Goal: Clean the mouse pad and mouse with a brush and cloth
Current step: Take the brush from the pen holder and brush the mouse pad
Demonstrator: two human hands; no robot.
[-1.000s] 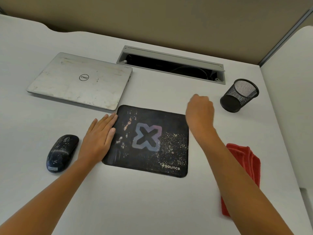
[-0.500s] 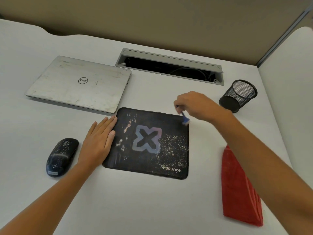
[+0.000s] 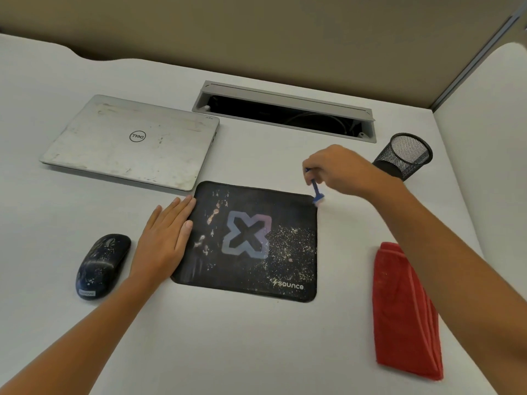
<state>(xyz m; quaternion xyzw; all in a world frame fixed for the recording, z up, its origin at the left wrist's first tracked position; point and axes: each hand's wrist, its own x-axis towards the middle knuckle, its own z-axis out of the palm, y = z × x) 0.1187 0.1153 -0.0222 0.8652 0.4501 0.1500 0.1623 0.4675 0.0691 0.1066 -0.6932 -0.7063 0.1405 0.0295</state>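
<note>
Debris from mouse pad (image 3: pixel 251 240) may scatter under brush (image 3: pixel 316 193)

The right hand (image 3: pixel 339 169) has its fingers curled round the upper end of the small blue brush's handle, pinching it. The bristle head points down at the pad's far right corner; whether it touches the fabric cannot be told. The left hand (image 3: pixel 165 238) lies flat with straight, closed fingers and grips nothing. Its fingertips and thumb overlap the pad's left edge. The pad sits mid-desk, with pale specks thick over its near right part and larger flecks on its left. The mouse (image 3: pixel 101 265), also speckled, lies apart on the far side of the left hand.

Several things could go wrong from here:

- **Cloth:** Strokes sweeping rightward would likely flick grit onto the red cloth (image 3: pixel 405 309) lying just right of the pad, fouling it before it wipes anything.
- **Laptop and tray:** Strokes away from the person could send crumbs toward the closed laptop (image 3: pixel 131 141) or into the open cable tray (image 3: pixel 285 115).
- **Pad:** With only one edge pinned, the pad may creep or ruck under hard brushing.
- **Brush:** Held so high, the thin brush might twist in the grip.
- **Cup:** The mesh cup (image 3: pixel 405 155) stands near the right wrist, where a wide backswing could knock it.
</note>
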